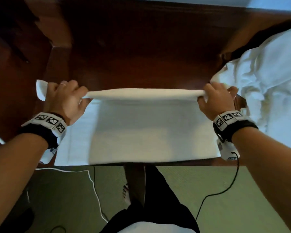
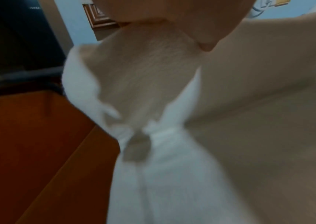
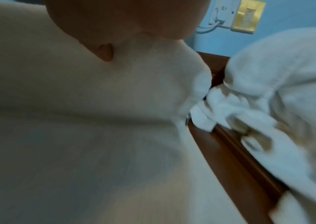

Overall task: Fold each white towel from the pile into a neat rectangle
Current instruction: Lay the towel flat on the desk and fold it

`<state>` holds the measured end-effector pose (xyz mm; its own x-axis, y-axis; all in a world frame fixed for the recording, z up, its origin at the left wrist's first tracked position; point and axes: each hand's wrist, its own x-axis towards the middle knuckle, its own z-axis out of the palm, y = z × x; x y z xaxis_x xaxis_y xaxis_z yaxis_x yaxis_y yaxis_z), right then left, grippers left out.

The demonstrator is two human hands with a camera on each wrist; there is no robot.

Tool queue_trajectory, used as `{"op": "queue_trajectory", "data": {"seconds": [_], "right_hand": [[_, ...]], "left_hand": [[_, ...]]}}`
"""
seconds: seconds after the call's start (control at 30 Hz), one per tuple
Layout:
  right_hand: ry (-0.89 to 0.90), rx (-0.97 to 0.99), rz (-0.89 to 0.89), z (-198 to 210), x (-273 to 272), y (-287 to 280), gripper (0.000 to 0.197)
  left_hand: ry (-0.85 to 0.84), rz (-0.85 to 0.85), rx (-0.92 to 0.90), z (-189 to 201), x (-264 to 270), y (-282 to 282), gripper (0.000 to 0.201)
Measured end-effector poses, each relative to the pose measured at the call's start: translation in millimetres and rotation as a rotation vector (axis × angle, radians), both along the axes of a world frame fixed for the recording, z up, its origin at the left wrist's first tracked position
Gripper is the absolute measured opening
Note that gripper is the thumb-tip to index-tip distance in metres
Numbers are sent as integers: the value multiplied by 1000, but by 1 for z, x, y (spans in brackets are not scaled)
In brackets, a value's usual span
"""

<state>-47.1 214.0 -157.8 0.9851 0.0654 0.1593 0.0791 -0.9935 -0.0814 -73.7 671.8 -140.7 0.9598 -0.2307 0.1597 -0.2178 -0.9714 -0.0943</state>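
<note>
Both hands grip one white towel (image 1: 141, 125) at its far fold, the left hand (image 1: 66, 100) and right hand (image 1: 215, 100) each with fingers curled round an end, the rest lying flat on the near part of the surface (image 1: 141, 47). The left end bunches up past the fist, so I think the fold may land crooked, or the near edge may slip over the lip. The dark wooden surface also carries the rumpled pile (image 1: 267, 84) at the right; beyond it a pale blue wall, below it a green floor (image 1: 208, 190) with trailing cables.
</note>
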Motion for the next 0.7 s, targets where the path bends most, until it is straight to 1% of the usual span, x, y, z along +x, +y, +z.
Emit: {"op": "queue_trajectory", "data": {"seconds": [0.07,0.13,0.17,0.23,0.27,0.3,0.37,0.43,0.47,0.53,0.63,0.7], "right_hand": [[-18,-17,-28,-13,-43,-4,19],[7,-72,-38,-34,-82,-7,20],[48,-114,-40,-45,-100,-9,20],[216,-219,-42,-66,-127,-12,21],[306,-277,-54,-73,-138,-14,23],[357,-315,-72,-78,-146,-15,22],[362,-328,-95,-82,-154,-19,25],[355,-308,-72,-87,-158,-24,43],[379,-289,-55,-89,-160,-26,52],[454,-234,-13,-91,-159,-29,62],[538,-110,23,-95,-137,-37,66],[526,-71,38,-94,-119,-42,62]], "left_hand": [[-10,-4,-6,-16,-39,0,24],[21,-25,-6,-37,-73,-1,27],[66,-34,-1,-51,-89,-3,26],[216,-30,38,-78,-115,-7,27],[303,-15,63,-88,-126,-10,32],[364,7,80,-95,-133,-14,37],[396,62,82,-103,-138,-21,45],[390,54,36,-109,-140,-28,57],[402,38,1,-112,-141,-32,62],[451,24,-40,-121,-141,-36,63],[481,52,-102,-130,-117,-29,63],[476,70,-193,-123,-94,-26,60]]}}
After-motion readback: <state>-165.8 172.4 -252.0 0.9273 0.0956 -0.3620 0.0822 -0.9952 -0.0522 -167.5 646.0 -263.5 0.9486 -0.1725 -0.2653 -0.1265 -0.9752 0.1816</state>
